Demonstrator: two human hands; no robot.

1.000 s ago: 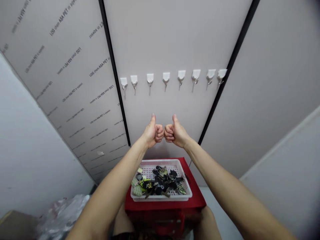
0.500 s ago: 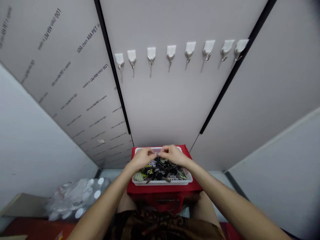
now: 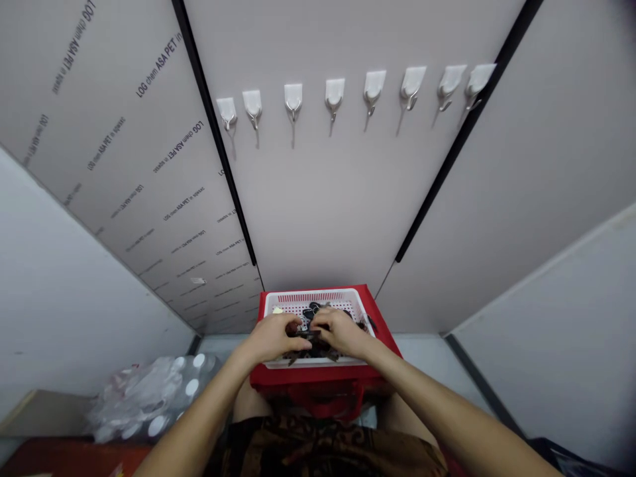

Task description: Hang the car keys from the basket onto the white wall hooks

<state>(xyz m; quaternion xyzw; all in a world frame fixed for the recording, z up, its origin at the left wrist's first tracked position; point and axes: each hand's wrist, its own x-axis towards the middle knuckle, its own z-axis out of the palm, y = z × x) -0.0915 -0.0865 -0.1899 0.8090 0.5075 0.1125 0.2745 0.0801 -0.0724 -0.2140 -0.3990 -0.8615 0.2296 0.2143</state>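
Smooth white plastic basket (image 3: pixel 318 297)

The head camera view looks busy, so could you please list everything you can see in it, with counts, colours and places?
adhesive wall hooks: 8, white with metal hooks, in a row high on the middle panel
wall panels: 3, grey, the left one printed with dark text
black strips: 2, between the panels
perforated plastic tray: 1, white, on the red stand
keys: several, mostly black, in the tray
red stand: 1, under the tray
plastic-wrapped bundle: 1, clear with white circles, on the floor at lower left
left hand: 1, over the keys
right hand: 1, over the keys, beside the left hand
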